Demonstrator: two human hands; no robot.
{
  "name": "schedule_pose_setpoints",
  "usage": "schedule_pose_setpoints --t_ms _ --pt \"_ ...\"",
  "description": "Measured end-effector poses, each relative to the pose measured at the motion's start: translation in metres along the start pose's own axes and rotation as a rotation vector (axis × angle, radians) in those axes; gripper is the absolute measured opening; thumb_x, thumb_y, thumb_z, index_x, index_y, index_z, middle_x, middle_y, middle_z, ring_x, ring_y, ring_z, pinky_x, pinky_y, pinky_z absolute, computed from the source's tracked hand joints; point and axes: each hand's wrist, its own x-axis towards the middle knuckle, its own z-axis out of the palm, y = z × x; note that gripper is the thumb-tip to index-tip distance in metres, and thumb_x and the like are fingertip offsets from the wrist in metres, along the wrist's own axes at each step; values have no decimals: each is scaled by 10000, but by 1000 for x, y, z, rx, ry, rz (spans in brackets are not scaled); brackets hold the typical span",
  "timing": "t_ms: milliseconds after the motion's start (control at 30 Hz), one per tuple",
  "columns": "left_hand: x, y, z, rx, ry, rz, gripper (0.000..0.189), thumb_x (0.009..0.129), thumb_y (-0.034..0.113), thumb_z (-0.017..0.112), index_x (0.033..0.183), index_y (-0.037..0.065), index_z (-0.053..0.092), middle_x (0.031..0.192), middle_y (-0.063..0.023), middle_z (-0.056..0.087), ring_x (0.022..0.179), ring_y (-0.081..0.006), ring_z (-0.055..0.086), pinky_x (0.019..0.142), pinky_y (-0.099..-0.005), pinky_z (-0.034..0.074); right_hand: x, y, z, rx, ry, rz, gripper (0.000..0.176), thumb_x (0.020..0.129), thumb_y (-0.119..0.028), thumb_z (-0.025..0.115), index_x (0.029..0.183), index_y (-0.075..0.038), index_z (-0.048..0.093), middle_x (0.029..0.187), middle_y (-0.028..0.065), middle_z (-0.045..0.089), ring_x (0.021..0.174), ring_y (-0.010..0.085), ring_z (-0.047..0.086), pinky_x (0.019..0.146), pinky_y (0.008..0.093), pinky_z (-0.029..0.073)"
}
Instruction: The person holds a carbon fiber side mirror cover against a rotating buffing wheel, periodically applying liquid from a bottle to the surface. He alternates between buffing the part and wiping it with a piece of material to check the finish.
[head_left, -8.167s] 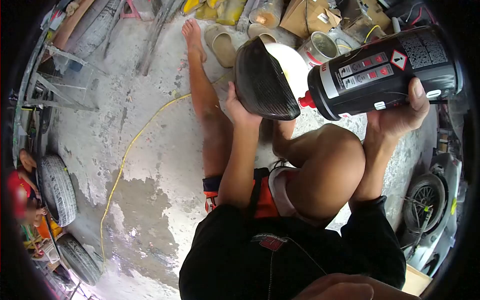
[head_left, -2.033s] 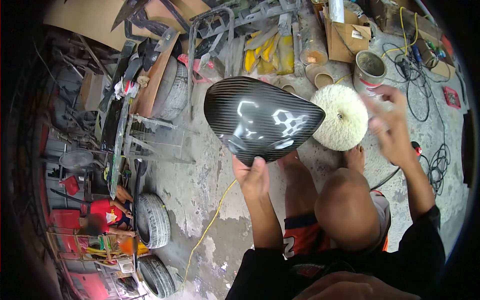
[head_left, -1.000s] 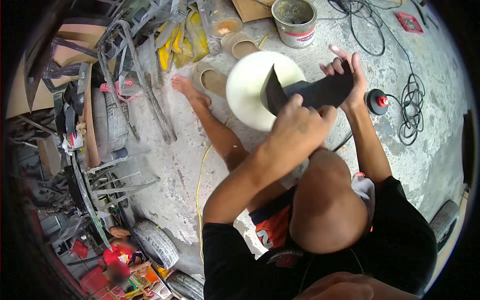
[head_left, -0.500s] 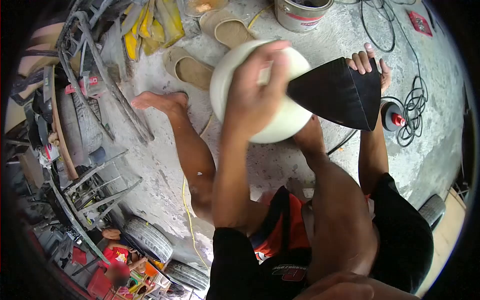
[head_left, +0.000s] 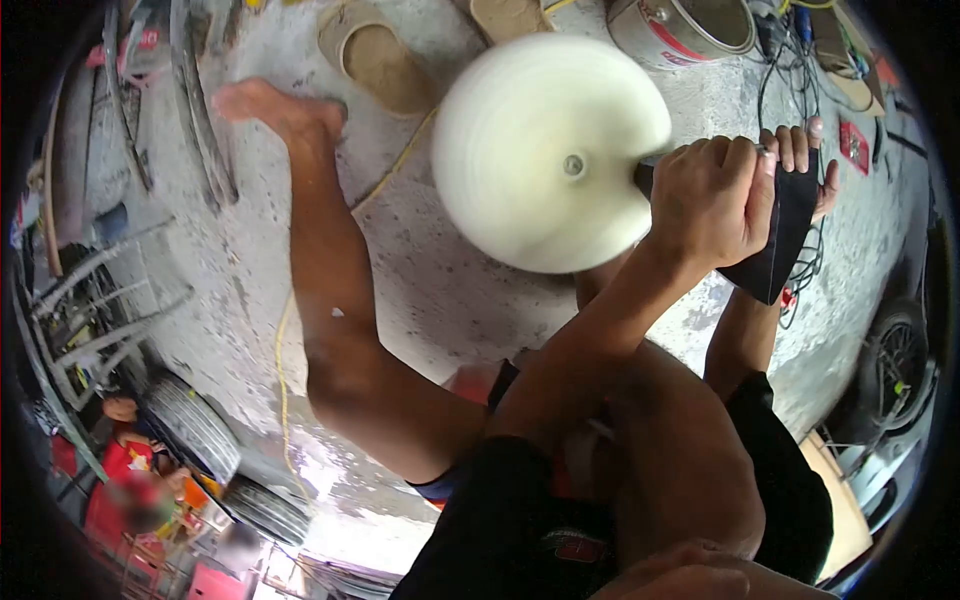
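A round white object (head_left: 510,130) with a small metal hub (head_left: 573,165) at its centre lies on the floor between my legs, its surface smeared as if spinning. Right of it is a black, tapered piece (head_left: 765,270) with a smooth, seamed skin, its narrow end against the white rim. My right hand (head_left: 800,165) grips the far edge of that piece, fingers curled over it. Across the black piece, my left hand (head_left: 710,195) is closed in a fist with the thumb pressed down. A small metallic bit shows by the thumb; whatever else the fist holds is hidden.
A metal can (head_left: 690,35) stands beyond the white object, near tan clogs (head_left: 385,65). Black cords and a red item (head_left: 853,147) lie at right. A yellow cord (head_left: 285,370) crosses the floor. Tyres (head_left: 195,415), metal frames and people are at lower left.
My left hand has gone from the white object to the right, over the black piece, and closed. The white object's surface is now smeared. The view has shifted to the right.
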Motion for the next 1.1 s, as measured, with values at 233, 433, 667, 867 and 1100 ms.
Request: schedule_pose_setpoints --t_ms 233,433,667,867,1100 --pt "5 -5 -8 -83 121 -46 276 930 139 546 687 37 466 555 -141 503 465 -340 530 442 -422 411 29 -5 27 -116 -74 109 558 951 -383 470 1318 35 514 759 -28 427 742 102 385 763 277 320" --pt "13 -7 -15 -98 131 -119 293 931 132 537 669 23 461 561 -170 511 487 -379 533 455 -435 407 40 -2 41 -159 11 147 493 953 -330 485 1264 52 499 764 -23 418 742 106 380 759 278 316" --pt "19 -10 -17 -129 172 -163 309 946 147 528 671 19 470 560 -185 508 499 -392 541 465 -435 412 59 -8 43 -170 -76 248 463 948 -315 516 1233 49 486 760 -23 413 722 104 390 749 274 317" --pt "20 -10 -17 -117 188 -173 313 956 160 528 680 20 484 550 -185 507 497 -397 541 470 -428 422 60 -3 46 -168 -52 253 462 957 -317 495 1237 51 501 756 -27 409 722 96 381 746 265 316" --pt "27 -11 -22 52 106 -215 291 956 208 514 710 55 549 590 -179 577 559 -404 598 516 -462 459 43 16 19 -82 -30 199 548 959 -343 453 1317 68 500 742 -36 394 706 93 360 735 267 317"
